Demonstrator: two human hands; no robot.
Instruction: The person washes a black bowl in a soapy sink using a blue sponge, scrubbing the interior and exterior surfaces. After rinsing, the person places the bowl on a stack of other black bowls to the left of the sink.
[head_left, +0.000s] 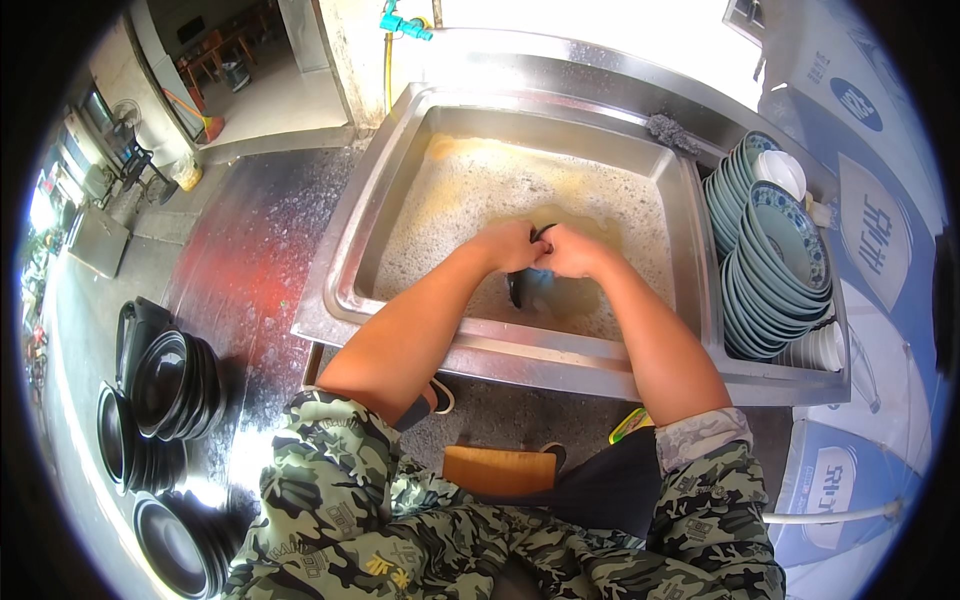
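My left hand (511, 246) and my right hand (574, 252) meet over the foamy water of a stainless steel sink (345, 255). Between them is a black dish (514, 289), partly under the surface, with its dark edge showing by my fingers. Both hands close around it. A patch of light blue cloth (538, 277) shows just below my fingers, partly hidden by the murky water. How much of the cloth lies inside my grip cannot be seen.
Stacked pale green bowls (776, 277), a white bowl (781, 174) and white cups (814, 349) fill the right compartment. A steel wool scrubber (673, 133) rests on the back ledge. Stacks of black bowls (166, 382) stand at left. A teal tap (405, 27) is behind.
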